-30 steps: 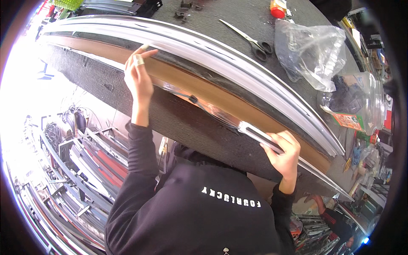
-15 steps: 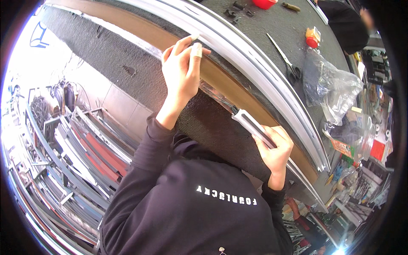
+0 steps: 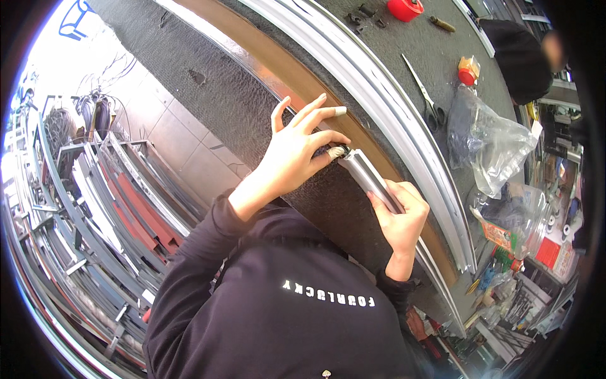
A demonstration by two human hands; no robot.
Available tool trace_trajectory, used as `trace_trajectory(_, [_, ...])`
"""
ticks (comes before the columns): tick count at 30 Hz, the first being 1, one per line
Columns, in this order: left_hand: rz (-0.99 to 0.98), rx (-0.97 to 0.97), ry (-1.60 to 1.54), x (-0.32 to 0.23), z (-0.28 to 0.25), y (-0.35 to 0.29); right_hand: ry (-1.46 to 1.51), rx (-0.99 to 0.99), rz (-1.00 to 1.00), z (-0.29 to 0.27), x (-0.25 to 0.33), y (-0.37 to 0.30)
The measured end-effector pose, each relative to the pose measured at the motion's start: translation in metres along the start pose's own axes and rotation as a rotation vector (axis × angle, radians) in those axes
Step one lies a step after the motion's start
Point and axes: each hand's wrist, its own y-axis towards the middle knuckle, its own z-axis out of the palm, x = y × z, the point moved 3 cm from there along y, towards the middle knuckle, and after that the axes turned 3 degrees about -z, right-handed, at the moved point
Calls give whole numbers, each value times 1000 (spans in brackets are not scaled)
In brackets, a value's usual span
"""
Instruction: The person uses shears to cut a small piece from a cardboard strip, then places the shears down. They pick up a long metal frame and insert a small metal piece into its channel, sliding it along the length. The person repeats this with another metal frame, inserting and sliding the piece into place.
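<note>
A long silver metal profile (image 3: 369, 175) slants across the front of the bench, its near length running down to the lower right. My right hand (image 3: 404, 213) is closed around it a little below its upper end. At that end sits a small black end piece (image 3: 344, 150). My left hand (image 3: 293, 150) pinches this piece between thumb and forefinger, with the other fingers raised and spread. Pale tape wraps one of those raised fingertips. The fingers partly hide the black piece, so its shape cannot be made out.
Beyond my hands lie a brown strip (image 3: 278, 69) and long white profiles (image 3: 379, 82). Scissors (image 3: 424, 95), a red bowl (image 3: 405, 9), a small red-lidded jar (image 3: 468, 71) and clear plastic bags (image 3: 486, 139) are farther right. Racked profiles (image 3: 126, 202) stand at left. Another person (image 3: 517, 60) is at upper right.
My left hand has come down and right from above the brown strip to the profile's end, and now pinches the black piece. My right hand keeps its hold. The view has shifted slightly.
</note>
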Motion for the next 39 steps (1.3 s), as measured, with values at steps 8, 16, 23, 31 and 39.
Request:
trace_trajectory(8, [-46, 31, -17, 1, -1, 0, -24, 17, -64, 0, 3, 4])
trace_trajectory(16, [4, 17, 16, 2, 0, 0, -31, 9, -60, 1, 4, 1])
trace_trajectory(23, [47, 145, -82, 9, -2, 10, -70, 35, -16, 0, 7, 4])
trace_trajectory(31, [261, 211, -139, 76, -102, 56, -152, -67, 283, 9, 29, -1])
trace_trajectory(39, [142, 168, 420, 260, -273, 130, -180, -131, 412, 8, 43, 1])
